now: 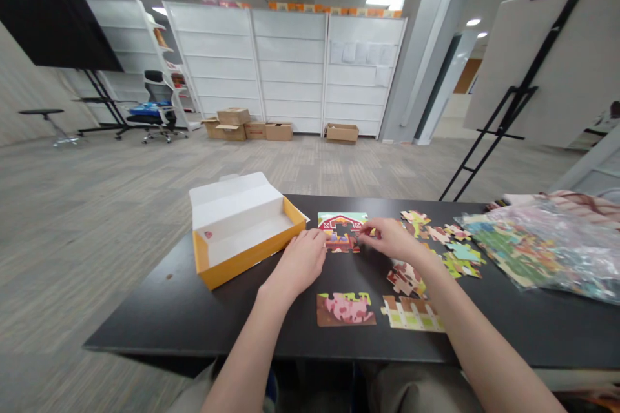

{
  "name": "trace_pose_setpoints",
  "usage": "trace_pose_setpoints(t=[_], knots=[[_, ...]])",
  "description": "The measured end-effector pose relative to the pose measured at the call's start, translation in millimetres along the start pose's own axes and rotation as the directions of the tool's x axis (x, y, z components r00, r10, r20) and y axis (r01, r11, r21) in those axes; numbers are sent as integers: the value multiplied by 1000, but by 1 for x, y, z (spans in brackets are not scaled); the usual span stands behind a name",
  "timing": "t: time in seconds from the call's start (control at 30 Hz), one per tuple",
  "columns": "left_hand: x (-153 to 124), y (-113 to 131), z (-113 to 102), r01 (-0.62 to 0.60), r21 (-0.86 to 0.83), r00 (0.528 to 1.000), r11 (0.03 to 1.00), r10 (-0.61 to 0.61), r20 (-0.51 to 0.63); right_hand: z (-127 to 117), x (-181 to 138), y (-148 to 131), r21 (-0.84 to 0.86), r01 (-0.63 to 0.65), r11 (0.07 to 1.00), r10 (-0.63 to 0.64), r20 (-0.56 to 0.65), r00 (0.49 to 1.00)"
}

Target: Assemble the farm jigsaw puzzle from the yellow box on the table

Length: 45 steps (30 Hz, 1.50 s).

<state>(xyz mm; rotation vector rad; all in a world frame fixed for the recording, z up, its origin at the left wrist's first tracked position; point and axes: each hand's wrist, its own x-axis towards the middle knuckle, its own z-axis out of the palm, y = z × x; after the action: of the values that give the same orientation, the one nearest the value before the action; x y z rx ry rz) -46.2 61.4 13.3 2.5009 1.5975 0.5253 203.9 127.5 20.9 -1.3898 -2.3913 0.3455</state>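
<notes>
A joined patch of puzzle showing a red barn lies near the far middle of the black table. My left hand rests on the table with its fingers curled against the patch's left edge. My right hand pinches at the patch's right edge, fingers closed on a small piece I can barely see. Closer to me lie a pink pig section and a fence section. Loose pieces are scattered right of my right hand.
An open yellow box with a white lid flap sits left of the barn patch. A clear plastic bag over a printed sheet fills the table's right end. Beyond stand an easel, cardboard boxes and an office chair.
</notes>
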Motion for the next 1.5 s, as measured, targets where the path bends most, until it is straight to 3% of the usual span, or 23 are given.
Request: trace_pose_setpoints(t=[0.1, 0.2, 0.3, 0.4, 0.53, 0.63, 0.8, 1.0, 1.2, 1.33, 1.43, 1.5], knots=[[-8, 4, -12, -7, -84, 1000, 996, 6, -5, -10, 1, 13, -26, -171, 985, 161, -214, 963], [-13, 4, -16, -11, -42, 999, 999, 13, 49, -23, -1, 33, 44, -333, 942, 318, -440, 840], [-13, 0, -15, 15, 44, 998, 999, -18, 67, -32, -6, 50, 85, -442, 893, 423, -495, 759], [-14, -6, -17, 72, 13, 997, 997, -71, -41, -35, -10, 59, 10, -502, 865, 462, -408, 788], [-18, -10, -27, 146, -37, 974, 989, -150, -169, -37, -16, 68, -164, -559, 813, 528, -198, 826], [-22, -11, -30, 185, 17, 972, 983, -180, -150, -39, -22, 78, -232, -627, 744, 615, -130, 778], [-22, -12, -24, 197, 103, 975, 975, -184, -122, -44, -31, 95, -241, -726, 645, 704, -183, 686], [-20, -6, -22, 182, 103, 981, 978, -173, -92, -45, -34, 103, -144, -585, 798, 596, 41, 802], [-12, 4, -18, 172, 118, 985, 978, -166, -51, -45, -43, 110, -85, -543, 836, 549, 128, 826], [-8, 8, -14, 154, 127, 988, 980, -149, -49, -46, -46, 108, -71, -553, 830, 556, 177, 812], [-5, 10, -11, 141, 129, 990, 982, -136, -44, -48, -43, 107, -84, -561, 823, 567, 171, 806], [-4, 12, -9, 127, 133, 992, 983, -123, -43, -49, -40, 110, -116, -596, 794, 607, 106, 788]])
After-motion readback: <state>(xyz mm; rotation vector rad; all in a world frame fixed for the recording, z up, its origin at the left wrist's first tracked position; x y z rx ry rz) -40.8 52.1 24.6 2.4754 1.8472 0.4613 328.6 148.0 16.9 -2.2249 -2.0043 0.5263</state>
